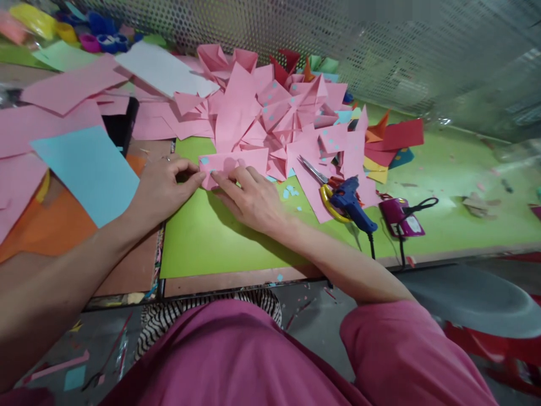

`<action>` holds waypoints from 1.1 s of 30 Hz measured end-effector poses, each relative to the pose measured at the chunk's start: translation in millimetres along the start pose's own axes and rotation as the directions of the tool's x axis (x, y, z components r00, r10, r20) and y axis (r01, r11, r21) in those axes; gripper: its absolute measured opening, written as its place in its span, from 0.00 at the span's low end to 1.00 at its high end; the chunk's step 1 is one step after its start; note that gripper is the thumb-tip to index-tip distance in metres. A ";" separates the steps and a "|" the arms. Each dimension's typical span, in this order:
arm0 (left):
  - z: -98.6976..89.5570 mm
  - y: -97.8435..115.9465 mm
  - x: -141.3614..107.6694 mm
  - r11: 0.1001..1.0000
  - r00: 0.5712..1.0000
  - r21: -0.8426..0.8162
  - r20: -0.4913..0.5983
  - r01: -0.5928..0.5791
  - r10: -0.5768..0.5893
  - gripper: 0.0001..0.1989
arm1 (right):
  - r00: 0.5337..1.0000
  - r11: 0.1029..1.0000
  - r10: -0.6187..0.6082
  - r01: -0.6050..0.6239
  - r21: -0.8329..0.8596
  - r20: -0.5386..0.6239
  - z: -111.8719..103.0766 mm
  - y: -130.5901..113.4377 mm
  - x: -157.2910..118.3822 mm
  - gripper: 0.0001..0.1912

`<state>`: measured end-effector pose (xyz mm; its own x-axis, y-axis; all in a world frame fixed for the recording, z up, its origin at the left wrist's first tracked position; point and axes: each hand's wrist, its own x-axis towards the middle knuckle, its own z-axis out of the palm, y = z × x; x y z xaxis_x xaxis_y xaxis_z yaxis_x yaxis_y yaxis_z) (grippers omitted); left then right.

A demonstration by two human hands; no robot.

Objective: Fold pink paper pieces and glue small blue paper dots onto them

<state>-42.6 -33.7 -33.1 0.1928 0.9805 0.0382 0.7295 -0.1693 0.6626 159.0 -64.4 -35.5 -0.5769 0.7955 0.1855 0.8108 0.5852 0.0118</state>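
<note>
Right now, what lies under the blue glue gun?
Under the blue glue gun lie yellow-handled scissors on pink paper. The gun covers part of the handles.
</note>
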 end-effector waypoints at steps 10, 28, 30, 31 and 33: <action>-7.1 6.6 -3.9 0.996 0.998 0.080 0.062 0.027 -0.032 0.21 | 0.930 0.935 0.352 -0.355 -0.016 -0.106 -62.0 76.6 -62.1 0.18; -3.6 7.4 -6.3 0.983 0.997 0.170 0.025 0.071 -0.077 0.23 | 0.885 0.848 0.458 -0.408 0.338 -0.080 -84.4 86.5 -150.6 0.35; -4.4 7.6 -5.9 0.988 0.997 0.137 0.026 0.067 -0.072 0.22 | 0.939 0.860 0.339 -0.285 0.424 -0.056 -81.0 66.3 -136.2 0.29; -4.7 7.1 -5.9 0.991 0.997 0.116 0.030 0.063 -0.067 0.22 | 0.960 0.844 0.276 -0.227 0.487 -0.032 -77.3 56.8 -127.7 0.28; -5.1 5.9 -6.1 0.995 0.997 0.078 0.040 0.056 -0.059 0.23 | 0.982 0.768 0.188 -0.160 0.620 0.021 -67.5 40.1 -109.9 0.26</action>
<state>-42.9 -40.2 -25.7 0.1751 0.9841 -0.0310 0.7881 -0.1212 0.6035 261.6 -138.9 11.0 -0.4162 0.8944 0.1637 0.6538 0.4195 -0.6298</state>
